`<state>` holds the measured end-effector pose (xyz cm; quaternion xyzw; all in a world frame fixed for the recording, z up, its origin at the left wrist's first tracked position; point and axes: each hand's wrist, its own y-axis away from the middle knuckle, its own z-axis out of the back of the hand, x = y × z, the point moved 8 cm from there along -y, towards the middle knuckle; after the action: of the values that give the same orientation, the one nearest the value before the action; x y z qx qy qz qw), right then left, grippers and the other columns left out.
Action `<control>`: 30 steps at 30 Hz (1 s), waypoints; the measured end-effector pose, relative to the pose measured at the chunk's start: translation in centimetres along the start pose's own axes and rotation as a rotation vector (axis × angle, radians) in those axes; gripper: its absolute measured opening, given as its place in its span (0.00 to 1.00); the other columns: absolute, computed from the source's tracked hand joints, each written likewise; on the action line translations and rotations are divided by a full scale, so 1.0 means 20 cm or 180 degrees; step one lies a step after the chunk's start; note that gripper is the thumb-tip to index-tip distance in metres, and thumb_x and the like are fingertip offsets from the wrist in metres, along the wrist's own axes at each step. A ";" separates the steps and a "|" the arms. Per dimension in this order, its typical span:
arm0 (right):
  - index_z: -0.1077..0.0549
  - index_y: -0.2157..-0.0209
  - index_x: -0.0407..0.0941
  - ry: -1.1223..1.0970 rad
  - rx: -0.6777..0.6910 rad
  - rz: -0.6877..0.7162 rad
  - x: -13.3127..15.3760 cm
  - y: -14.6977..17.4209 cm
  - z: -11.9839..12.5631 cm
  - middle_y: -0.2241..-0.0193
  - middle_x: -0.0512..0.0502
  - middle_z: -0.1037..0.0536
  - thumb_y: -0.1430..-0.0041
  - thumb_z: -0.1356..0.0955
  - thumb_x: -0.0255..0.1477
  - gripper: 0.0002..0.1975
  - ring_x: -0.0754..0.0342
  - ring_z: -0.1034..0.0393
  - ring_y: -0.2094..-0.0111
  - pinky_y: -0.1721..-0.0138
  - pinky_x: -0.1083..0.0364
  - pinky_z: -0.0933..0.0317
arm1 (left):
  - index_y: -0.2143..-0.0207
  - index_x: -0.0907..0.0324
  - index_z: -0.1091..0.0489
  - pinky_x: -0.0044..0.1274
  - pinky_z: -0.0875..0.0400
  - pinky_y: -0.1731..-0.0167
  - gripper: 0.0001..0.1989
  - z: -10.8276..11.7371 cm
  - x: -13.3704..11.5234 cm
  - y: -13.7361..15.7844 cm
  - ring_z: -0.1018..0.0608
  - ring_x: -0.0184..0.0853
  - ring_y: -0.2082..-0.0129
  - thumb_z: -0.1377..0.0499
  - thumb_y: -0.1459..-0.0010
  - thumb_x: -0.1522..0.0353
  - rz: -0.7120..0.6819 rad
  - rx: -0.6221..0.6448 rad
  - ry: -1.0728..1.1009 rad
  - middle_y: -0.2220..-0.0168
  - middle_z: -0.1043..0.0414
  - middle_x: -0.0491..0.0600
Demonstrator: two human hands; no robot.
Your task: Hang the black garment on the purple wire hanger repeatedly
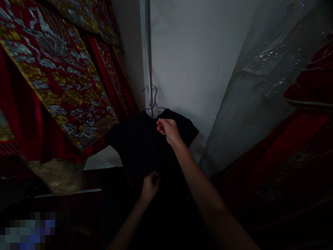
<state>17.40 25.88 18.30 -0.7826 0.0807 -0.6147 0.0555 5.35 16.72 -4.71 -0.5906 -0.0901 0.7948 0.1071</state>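
Observation:
A black short-sleeved garment (pixel 140 142) hangs upright in front of me on a thin purple hanger (pixel 155 99). My right hand (pixel 168 129) is at its neckline, just right of the middle, with the fingers curled closed on the cloth. Lower on the front, my left hand (pixel 151 185) is closed as well, pinching the dark fabric near the centre. Deep shadow hides the finer details of the fabric between the fingers, and the garment's lower part fades into darkness.
Red costumes embroidered in gold and silver (pixel 65 80) hang at the left. A sheer sequined cloth (pixel 249 83) and dark red fabric (pixel 309 86) hang at the right. Behind the hanger are a pale wall (pixel 192 52) and a narrow vertical strip (pixel 146 41).

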 end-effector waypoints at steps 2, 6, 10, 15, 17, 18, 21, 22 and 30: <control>0.29 0.77 0.42 0.0047 0.0095 0.0217 0.10 -0.01 -0.04 0.87 0.54 0.31 0.45 0.33 0.36 0.13 0.65 0.44 0.88 0.85 0.64 0.55 | 0.75 0.58 0.28 0.25 0.35 0.67 0.03 -0.01 -0.03 -0.02 0.26 0.37 0.71 0.38 0.50 0.73 -0.0034 0.0066 -0.0016 0.74 0.27 0.47; 0.30 0.77 0.43 0.0150 0.0319 0.0459 0.12 0.07 -0.07 0.86 0.53 0.29 0.45 0.33 0.39 0.14 0.64 0.41 0.88 0.85 0.63 0.54 | 0.73 0.57 0.26 0.26 0.32 0.67 0.02 0.03 -0.21 -0.13 0.25 0.37 0.72 0.36 0.50 0.73 -0.0118 0.0147 -0.0015 0.74 0.25 0.48; 0.30 0.77 0.43 0.0385 0.0386 0.0650 0.12 0.11 -0.04 0.86 0.53 0.30 0.46 0.34 0.39 0.14 0.63 0.40 0.86 0.85 0.62 0.51 | 0.52 0.55 0.25 0.25 0.30 0.54 0.14 0.25 -0.68 -0.31 0.22 0.38 0.58 0.38 0.41 0.68 -0.0809 -0.0366 0.0106 0.58 0.22 0.52; 0.30 0.78 0.43 0.0607 0.0567 0.1089 0.23 0.13 -0.06 0.86 0.54 0.31 0.44 0.35 0.38 0.14 0.62 0.39 0.85 0.82 0.62 0.47 | 0.47 0.57 0.27 0.24 0.31 0.56 0.15 0.47 -1.26 -0.50 0.22 0.34 0.61 0.44 0.34 0.68 -0.2133 -0.0624 -0.0384 0.60 0.23 0.50; 0.29 0.77 0.44 0.0601 0.0531 0.1156 0.25 0.12 -0.05 0.86 0.54 0.31 0.44 0.35 0.37 0.14 0.61 0.38 0.85 0.82 0.61 0.48 | 0.58 0.58 0.24 0.24 0.32 0.58 0.09 0.46 -1.34 -0.56 0.22 0.35 0.62 0.43 0.35 0.69 -0.2342 -0.0404 -0.0768 0.63 0.22 0.50; 0.29 0.77 0.44 0.0601 0.0505 0.1156 0.24 0.11 -0.04 0.86 0.54 0.31 0.43 0.36 0.37 0.14 0.61 0.38 0.85 0.82 0.61 0.48 | 0.63 0.59 0.24 0.24 0.33 0.59 0.08 0.45 -1.36 -0.57 0.23 0.35 0.63 0.43 0.35 0.69 -0.2404 -0.0348 -0.0939 0.65 0.23 0.50; 0.29 0.77 0.44 0.0766 0.0359 0.1150 0.16 0.09 -0.02 0.86 0.54 0.31 0.41 0.36 0.35 0.14 0.61 0.39 0.84 0.80 0.61 0.49 | 0.68 0.59 0.27 0.24 0.35 0.63 0.08 0.42 -1.35 -0.58 0.24 0.34 0.67 0.43 0.36 0.71 -0.2493 -0.0460 -0.1255 0.69 0.26 0.49; 0.29 0.77 0.44 0.0864 0.0284 0.1097 0.11 0.09 -0.01 0.86 0.55 0.32 0.40 0.36 0.34 0.14 0.61 0.39 0.83 0.79 0.61 0.48 | 0.69 0.59 0.27 0.23 0.35 0.64 0.08 0.42 -1.35 -0.57 0.25 0.34 0.68 0.43 0.36 0.70 -0.2516 -0.0559 -0.1292 0.70 0.26 0.48; 0.32 0.82 0.44 0.1041 0.0294 0.0244 -0.37 0.20 0.03 0.89 0.55 0.35 0.41 0.37 0.25 0.15 0.60 0.40 0.85 0.78 0.60 0.50 | 0.69 0.60 0.29 0.21 0.37 0.67 0.10 0.89 -1.25 -0.53 0.29 0.30 0.71 0.39 0.37 0.64 -0.2023 -0.2153 -0.0214 0.74 0.31 0.43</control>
<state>16.03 23.47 10.35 -0.6652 0.0900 -0.7343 0.1009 -4.11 19.60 26.26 -0.5094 -0.5241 0.6672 0.1437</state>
